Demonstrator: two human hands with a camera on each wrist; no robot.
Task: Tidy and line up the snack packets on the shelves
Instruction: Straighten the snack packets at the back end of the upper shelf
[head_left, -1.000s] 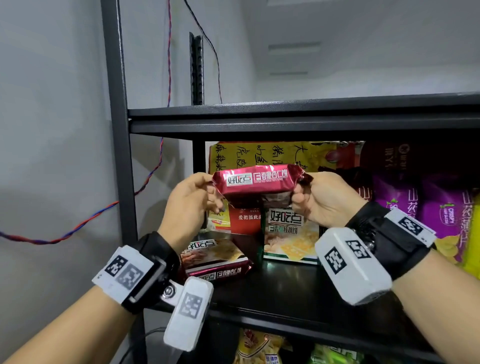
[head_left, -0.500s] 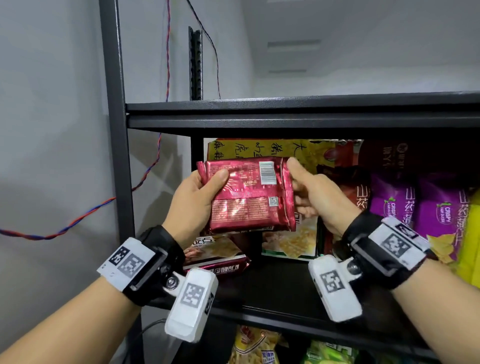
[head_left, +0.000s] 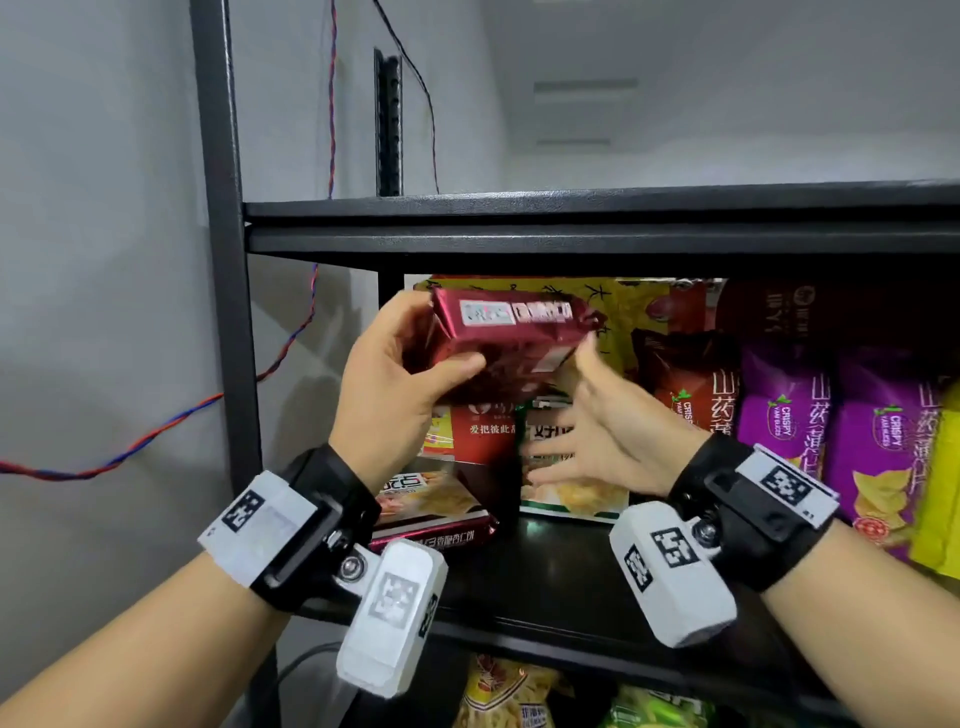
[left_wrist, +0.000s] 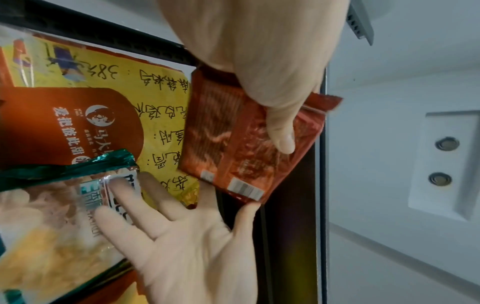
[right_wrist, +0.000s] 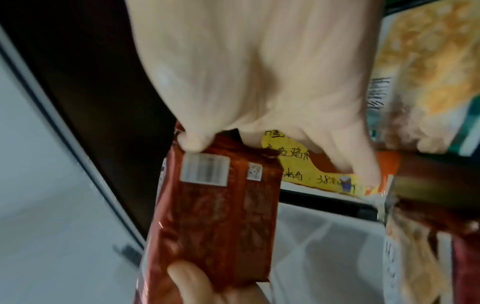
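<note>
My left hand (head_left: 397, 366) grips a dark red snack packet (head_left: 511, 338) by its left end, thumb underneath, and holds it in the air in front of the middle shelf. The packet's labelled side edge faces me, its barcoded back (right_wrist: 205, 170) points down. Just below it my right hand (head_left: 582, 426) is spread flat with straight fingers. Only its thumb tip touches the packet's right corner (left_wrist: 249, 197), and its fingers reach over a green-edged packet (left_wrist: 52, 205) that stands on the shelf. A second red packet (head_left: 431, 514) lies flat on the shelf board (head_left: 571, 587) under my left wrist.
A large yellow bag (head_left: 524, 291) and a red pouch (head_left: 483, 426) stand at the back. Purple crisp bags (head_left: 779, 415) fill the right side. The upper shelf (head_left: 571, 228) hangs low overhead, with the black post (head_left: 223, 260) at left. More packets (head_left: 498, 696) sit one level below.
The red packet tipped from back-facing to edge-facing me. My right hand let go of its right end, opened and dropped lower; my left hand keeps hold.
</note>
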